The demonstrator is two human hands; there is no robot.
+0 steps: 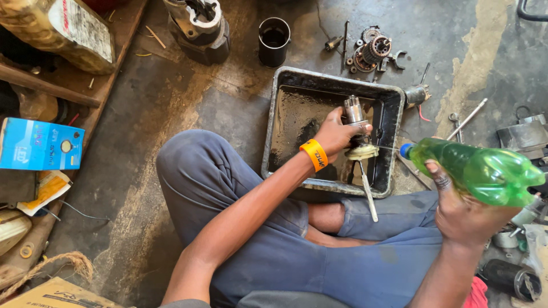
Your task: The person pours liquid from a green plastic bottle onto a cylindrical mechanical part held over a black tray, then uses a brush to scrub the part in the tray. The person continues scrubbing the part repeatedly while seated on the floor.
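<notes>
Left hand (337,132): fingers clamped round a metal motor part (355,117), held upright over the black tray (297,77) at frame centre.
Right hand (465,214): fingers wrapped round a green bottle (485,171) at right, its blue nozzle (405,150) aimed at the part's lower disc; a thin jet crosses between them.
Brush (368,191): leans on the tray's near rim, handle hanging out over the knee.
Risk, spray: the jet may miss the disc and wet the trousers (240,194) or floor if the nozzle drifts.
Risk, grip: a wet, oily part may slip from the fingers and drop into the tray, splashing dirty liquid.
Risk, brush: a nudge of the tray or knee could tip it out.
Risk, loose parts: gears (371,51) and a dark cup (274,40) sit on the floor just above the tray; splash could reach them.
</notes>
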